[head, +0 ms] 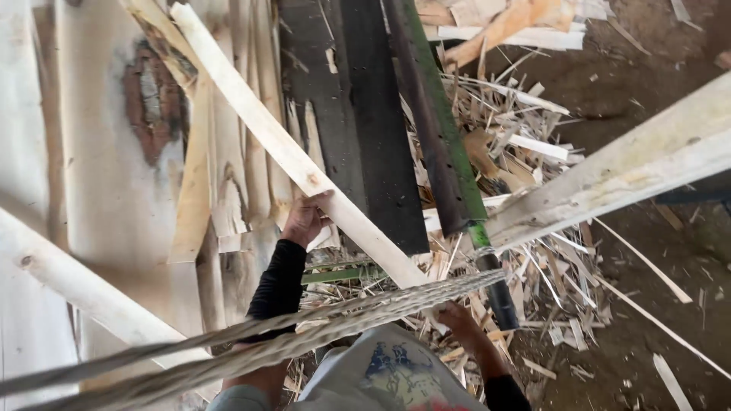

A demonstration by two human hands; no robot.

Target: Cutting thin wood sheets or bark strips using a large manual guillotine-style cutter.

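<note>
Near the frame's centre, the left hand (304,219) closes its fingers on a pale wooden slat (293,156) slanting toward upper left. Lower down, a frayed grey strip (320,323) crosses the right hand (459,320), so its grip cannot be judged; the slat's lower end is hidden there.
</note>
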